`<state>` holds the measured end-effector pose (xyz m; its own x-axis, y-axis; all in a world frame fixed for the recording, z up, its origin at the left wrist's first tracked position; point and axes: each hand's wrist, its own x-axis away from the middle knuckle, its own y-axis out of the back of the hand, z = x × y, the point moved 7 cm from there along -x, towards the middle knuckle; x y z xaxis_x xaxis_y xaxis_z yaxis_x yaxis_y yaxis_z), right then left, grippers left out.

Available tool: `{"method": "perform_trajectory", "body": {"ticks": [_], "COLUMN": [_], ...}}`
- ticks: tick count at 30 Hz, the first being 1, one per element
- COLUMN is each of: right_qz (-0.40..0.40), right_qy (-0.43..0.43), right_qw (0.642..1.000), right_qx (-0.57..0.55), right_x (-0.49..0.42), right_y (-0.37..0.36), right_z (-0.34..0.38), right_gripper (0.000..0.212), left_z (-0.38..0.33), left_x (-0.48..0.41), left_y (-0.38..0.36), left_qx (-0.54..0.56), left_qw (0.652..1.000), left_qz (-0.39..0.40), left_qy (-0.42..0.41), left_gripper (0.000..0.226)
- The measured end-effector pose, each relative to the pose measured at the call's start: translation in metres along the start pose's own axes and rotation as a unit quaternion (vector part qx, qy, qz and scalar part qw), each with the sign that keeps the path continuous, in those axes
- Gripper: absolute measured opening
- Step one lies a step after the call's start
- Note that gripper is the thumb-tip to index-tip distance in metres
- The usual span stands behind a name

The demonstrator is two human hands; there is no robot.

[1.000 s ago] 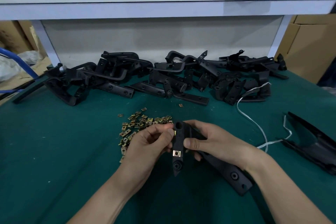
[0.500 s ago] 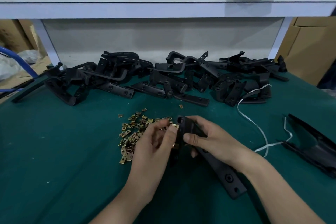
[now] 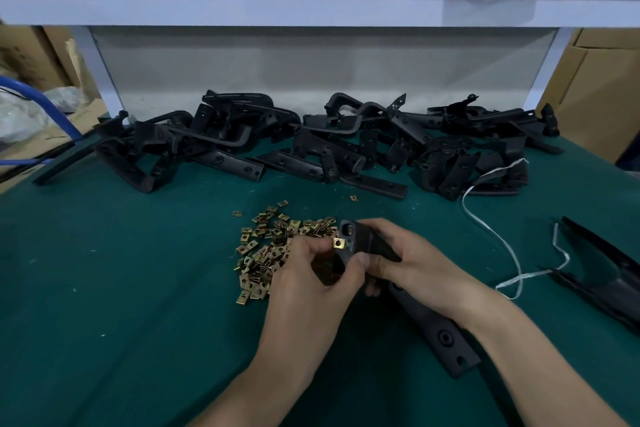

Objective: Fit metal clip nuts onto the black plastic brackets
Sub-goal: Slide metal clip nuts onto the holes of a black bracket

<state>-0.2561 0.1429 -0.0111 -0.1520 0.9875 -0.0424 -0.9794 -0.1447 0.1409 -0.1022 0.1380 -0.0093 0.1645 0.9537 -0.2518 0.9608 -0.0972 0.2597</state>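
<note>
The right hand (image 3: 412, 263) grips a long black plastic bracket (image 3: 440, 333), fingers curled round its upper end and thumb pressed on its face. The bracket's lower arm trails toward five o'clock and seems to rest on the green-covered table (image 3: 121, 288). The left hand (image 3: 311, 274) pinches a small brass-coloured metal clip nut (image 3: 338, 243) against the bracket's edge, near the top hole. The nut looks partly on, but I cannot tell whether it is fully seated.

The loose pile of clip nuts (image 3: 266, 253) lies just beside the left hand at nine o'clock, and the heap of unfitted black brackets (image 3: 311, 149) stretches along the back at twelve o'clock.

The likely trouble is a skewed push. If the nut goes on at an angle, its hole may miss the bracket's hole, or the springy clip may slip from the fingertips into the pile. The left wrist sits close over that pile and could scatter it.
</note>
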Motion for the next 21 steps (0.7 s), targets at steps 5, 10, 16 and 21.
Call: {"method": "perform_trajectory", "body": {"ticks": [5, 10, 16, 21], "right_qz": [-0.004, -0.004, 0.004, 0.002], "right_qy": [-0.004, -0.006, -0.012, -0.01], "right_qw": [1.0, 1.0, 1.0, 0.999], "right_qx": [0.001, 0.006, 0.027, 0.033], "right_x": [0.001, 0.001, 0.002, 0.003], "right_y": [-0.002, -0.004, -0.006, -0.003], "right_z": [0.001, 0.004, 0.007, 0.005], "right_gripper": [0.045, 0.046, 0.041, 0.034], "left_z": [0.0, -0.002, -0.007, -0.01], "left_x": [0.0, 0.0, 0.0, -0.001], "left_y": [0.001, 0.0, -0.001, -0.002], "left_qx": [-0.001, -0.011, -0.021, -0.023], "left_qw": [1.0, 1.0, 0.998, 0.996], "left_qz": [-0.002, 0.0, 0.007, 0.012], "left_qy": [-0.007, -0.028, -0.062, -0.086], "left_gripper": [0.036, 0.032, 0.023, 0.031]}}
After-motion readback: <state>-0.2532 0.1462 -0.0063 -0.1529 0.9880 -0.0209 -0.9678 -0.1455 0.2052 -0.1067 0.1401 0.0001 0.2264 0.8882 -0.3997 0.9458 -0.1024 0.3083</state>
